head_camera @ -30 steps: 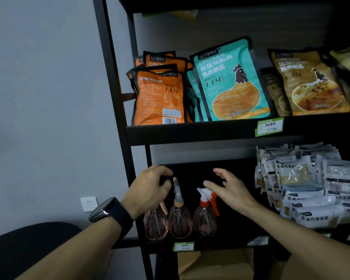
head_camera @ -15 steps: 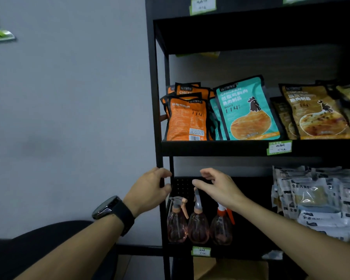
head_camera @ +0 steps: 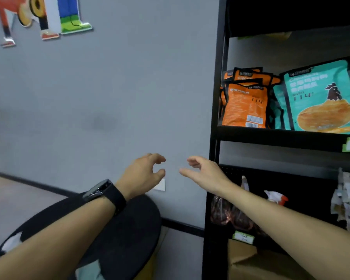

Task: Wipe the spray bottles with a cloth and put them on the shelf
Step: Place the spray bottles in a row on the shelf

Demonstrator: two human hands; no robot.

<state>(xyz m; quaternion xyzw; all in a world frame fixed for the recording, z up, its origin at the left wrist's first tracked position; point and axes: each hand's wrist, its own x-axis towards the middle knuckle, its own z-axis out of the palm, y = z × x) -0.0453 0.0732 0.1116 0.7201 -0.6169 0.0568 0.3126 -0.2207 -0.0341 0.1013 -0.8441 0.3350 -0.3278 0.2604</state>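
Both hands are out in front of the bare grey wall right now, and neither has anything in it: the left hand (head_camera: 143, 174), the one with the black watch (head_camera: 101, 193) on its wrist, has its fingers curled loosely with a gap between thumb and forefinger, so a half-open grip on nothing, and the right hand (head_camera: 205, 174) is spread wider, fingers relaxed, also holding nothing. The spray bottles (head_camera: 238, 211) are off at about 4 o'clock from the hands, standing on the lower level of the black shelf (head_camera: 214, 138), partly hidden behind the right forearm; I can make out pinkish clear bodies and one white and red trigger head (head_camera: 276, 196). No cloth anywhere in view, so I can't tell where it is. My read is the bottles are already on the shelf and this is either the tail end or a reach for the next thing. If more wiping is left, I'd find the cloth first, then take one bottle by the neck with one hand and wipe with the other, since those round bodies look slick. Setting them back upright, triggers facing the same way, keeps them from knocking each other over next to the snack bags (head_camera: 245, 104) up at 1 o'clock.
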